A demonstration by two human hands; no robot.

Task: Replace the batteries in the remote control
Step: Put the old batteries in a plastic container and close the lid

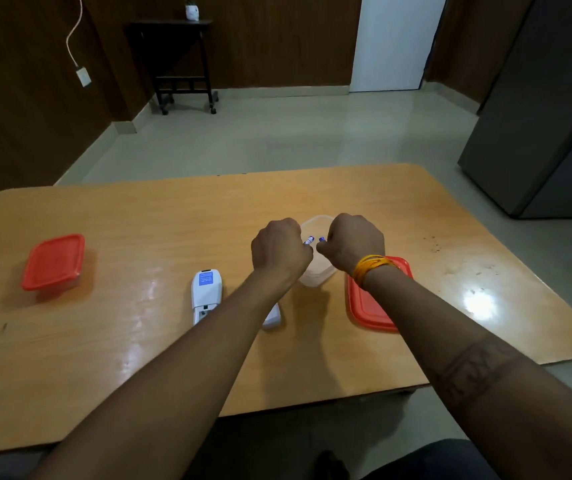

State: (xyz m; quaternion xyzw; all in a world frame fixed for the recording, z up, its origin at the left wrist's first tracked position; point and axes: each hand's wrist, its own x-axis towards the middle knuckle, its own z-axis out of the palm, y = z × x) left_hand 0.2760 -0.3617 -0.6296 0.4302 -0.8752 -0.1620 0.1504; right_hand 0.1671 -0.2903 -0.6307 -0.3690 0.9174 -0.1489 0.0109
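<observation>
A white remote control lies face down on the wooden table, its battery bay open at the near end. Its white cover lies to the right, partly hidden by my left forearm. My left hand pinches a blue battery over a clear plastic container. My right hand grips a second blue battery, of which only the tip shows. Both hands hover side by side above the container, knuckles up.
An orange lid lies right of the clear container, under my right wrist. A closed container with an orange lid stands at the table's left. A dark fridge stands at the far right, a small black side table by the wall.
</observation>
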